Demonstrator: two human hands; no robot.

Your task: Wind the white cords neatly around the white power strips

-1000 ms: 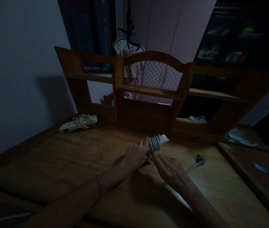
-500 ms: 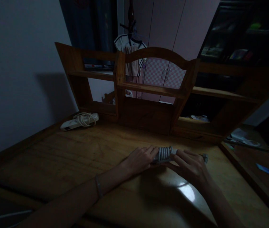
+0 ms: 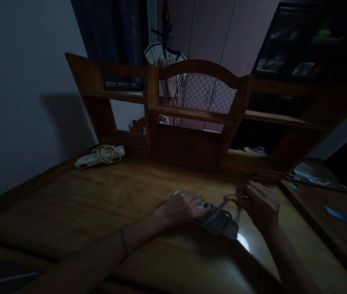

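Observation:
My left hand (image 3: 181, 208) is closed over a grey power strip (image 3: 231, 230) low above the desk or resting on it; I cannot tell which. Several loops of grey cord (image 3: 213, 221) wrap around its right half. A length of that cord rises from the loops to my right hand (image 3: 259, 206), whose thumb and fingers pinch it just right of the strip. My left fingers cover the strip's middle, and its far left end pokes out behind the knuckles.
A second, white power strip (image 3: 84, 161) with a coiled white cord lies at the desk's back left. A wooden shelf unit (image 3: 188, 149) stands along the back edge of the desk (image 3: 99, 204). At the right, a blue card (image 3: 335, 213) lies on a lower brown surface.
My right hand has come off the strip and moved up and right, drawing out a length of cord. The strip has tilted, its right end now lower and nearer me.

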